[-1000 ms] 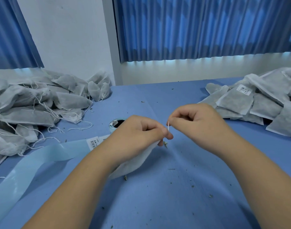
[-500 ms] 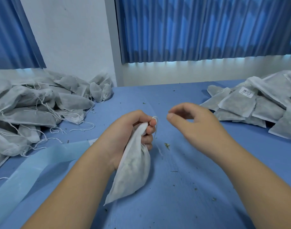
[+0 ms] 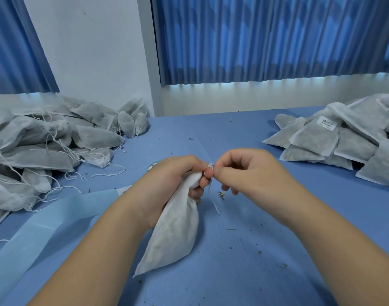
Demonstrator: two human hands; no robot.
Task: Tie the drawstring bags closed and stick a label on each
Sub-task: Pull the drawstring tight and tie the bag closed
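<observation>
A white drawstring bag (image 3: pixel 173 230) hangs from my left hand (image 3: pixel 173 177), which grips its gathered neck just above the blue table. My right hand (image 3: pixel 246 171) is beside it, thumb and forefinger pinched on the white drawstring (image 3: pixel 211 171) at the bag's mouth. A loose end of the string dangles down between the hands. A strip of label backing (image 3: pixel 45 219) with one barcode label partly hidden by my left forearm lies at the left.
A heap of bags with loose strings (image 3: pixel 45 142) fills the left side of the blue table (image 3: pixel 244 250). A pile of bags, one with a barcode label (image 3: pixel 326 123), lies at the right. Dry herb crumbs (image 3: pixel 221 194) dot the cloth. Blue curtains hang behind.
My left hand lifted the bag upright by its neck. My right hand let go of the string, opened, then came back and pinched the string at the bag's mouth.
</observation>
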